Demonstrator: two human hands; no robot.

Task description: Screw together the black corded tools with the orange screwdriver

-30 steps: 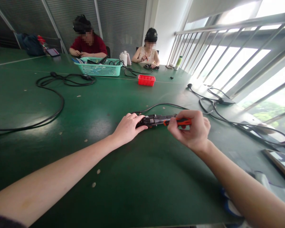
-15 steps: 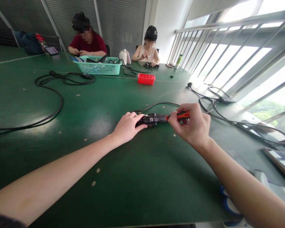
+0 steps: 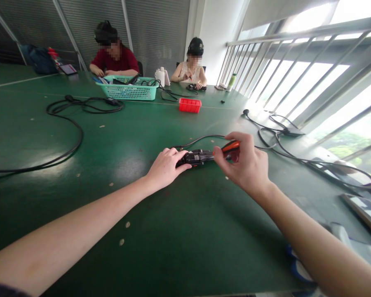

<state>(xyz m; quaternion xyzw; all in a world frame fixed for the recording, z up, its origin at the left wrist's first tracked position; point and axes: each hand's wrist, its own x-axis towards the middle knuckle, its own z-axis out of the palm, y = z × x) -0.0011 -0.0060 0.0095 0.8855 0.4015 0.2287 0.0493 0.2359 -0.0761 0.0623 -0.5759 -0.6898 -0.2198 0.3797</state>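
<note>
A black device (image 3: 195, 157) lies on the green table (image 3: 136, 136), with a thin black cable running from it. My left hand (image 3: 166, 166) rests on its left end, fingers curled over it and holding it down. My right hand (image 3: 246, 165) is closed around an orange-handled screwdriver (image 3: 229, 147), gripped between thumb and fingers. The tool's tip points left onto the right part of the device.
Black cables (image 3: 68, 119) loop across the table's left and right side (image 3: 297, 152). A red bin (image 3: 189, 105) and a teal basket (image 3: 126, 87) stand farther back. Two people sit at the far end. A framed flat object (image 3: 363, 210) lies at the right edge.
My right hand and the screwdriver have shifted left and slightly up, closer to the device, with the handle now tilted upward. The left hand has stayed in place.
</note>
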